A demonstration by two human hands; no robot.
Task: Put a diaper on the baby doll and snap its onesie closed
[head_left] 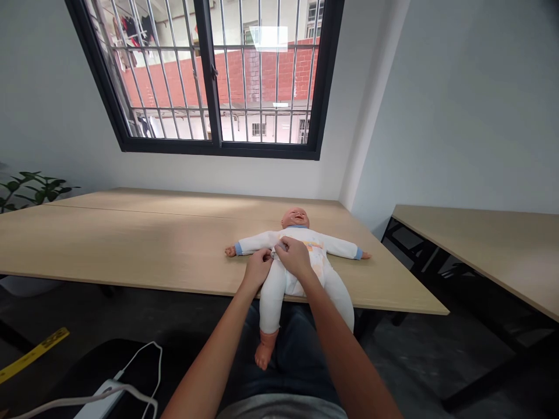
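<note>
A baby doll lies on its back at the near edge of the table, its arms spread wide and its legs hanging over the edge. It wears a white outfit with blue cuffs and a blue collar, and coloured print shows around its middle. My left hand is closed at the doll's waist, on the left side in view, with its fingertips on the white fabric. Just beside it my right hand pinches the clothing at the same side of the waist. The fabric between my fingers is mostly hidden.
The doll lies on a wooden table below a barred window. A second table stands at the right. A green plant is at the far left. A white power strip with cables lies at the lower left.
</note>
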